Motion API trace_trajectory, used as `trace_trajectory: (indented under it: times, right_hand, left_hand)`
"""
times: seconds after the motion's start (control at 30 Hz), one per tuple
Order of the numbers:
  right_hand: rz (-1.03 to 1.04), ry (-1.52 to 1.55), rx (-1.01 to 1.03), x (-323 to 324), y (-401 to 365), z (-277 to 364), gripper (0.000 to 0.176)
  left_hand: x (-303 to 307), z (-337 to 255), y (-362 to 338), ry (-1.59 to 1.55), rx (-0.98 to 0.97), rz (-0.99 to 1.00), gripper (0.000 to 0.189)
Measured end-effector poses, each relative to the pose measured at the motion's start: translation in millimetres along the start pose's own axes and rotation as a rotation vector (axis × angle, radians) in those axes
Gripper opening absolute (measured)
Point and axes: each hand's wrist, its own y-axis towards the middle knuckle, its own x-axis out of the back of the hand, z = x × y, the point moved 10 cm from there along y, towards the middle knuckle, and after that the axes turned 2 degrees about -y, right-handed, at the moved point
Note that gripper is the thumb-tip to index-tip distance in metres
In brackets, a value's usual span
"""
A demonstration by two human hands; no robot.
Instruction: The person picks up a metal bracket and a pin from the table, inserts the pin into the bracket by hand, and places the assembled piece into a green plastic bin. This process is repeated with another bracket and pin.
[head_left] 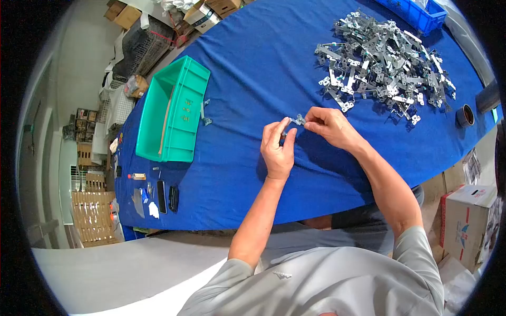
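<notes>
Over the blue cloth, a small silvery metal bracket [299,120] spans the gap between my hands. My left hand [278,151] is closed around one end of it, with thumb and fingers pinching. At the other end, the thumb and forefinger of my right hand [336,128] press together on the bracket. My fingers hide part of its shape. A large heap of similar metal brackets [387,66] lies beyond my right hand. To the left, a loose bracket [206,120] rests against the side of a green plastic crate [182,142].
A blue bin [421,18] stands behind the heap. A dark round cup [465,116] sits near the right edge of the table. At the left lie a phone [161,197], a black case [173,198] and a small bottle [137,176]. A cardboard box [468,224] stands lower right.
</notes>
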Motion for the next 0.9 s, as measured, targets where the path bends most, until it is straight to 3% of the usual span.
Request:
trace_trajectory:
  times: [0.23, 0.37, 0.47, 0.57, 0.67, 0.77, 0.9]
  right_hand:
    - [-0.105, 0.254, 0.011, -3.3, -1.6, 8.2, 0.015]
    - [-0.033, 0.078, 0.019, -0.2, -0.8, 12.3, 0.015]
    - [-0.174, -0.082, 0.241, 8.3, -3.4, 26.3, 0.017]
    - [-0.284, 0.065, 0.290, 17.1, -5.0, 32.3, 0.017]
    - [-0.161, 0.235, 0.037, 14.4, 0.4, 11.5, 0.018]
    - [-0.043, 0.349, -0.047, 1.4, -1.6, 12.1, 0.020]
    - [-0.015, 0.272, 0.049, -4.9, -0.9, 15.2, 0.020]
  left_hand:
    - [2.8, -1.5, 1.6, 0.057, -0.065, -0.032, 0.031]
    - [-3.1, 0.0, 0.7, 0.068, -0.087, 0.012, 0.033]
    - [-5.3, -0.6, 0.4, 0.028, -0.053, 0.030, 0.034]
    - [-9.0, -5.8, -0.1, 0.038, -0.145, 0.049, 0.031]
    - [-9.1, 22.5, -0.5, -0.023, 0.104, 0.055, 0.026]
    - [-7.4, 49.6, -9.0, -0.297, 0.404, -0.013, 0.026]
    - [-7.6, 47.4, -7.5, -0.296, 0.356, 0.007, 0.029]
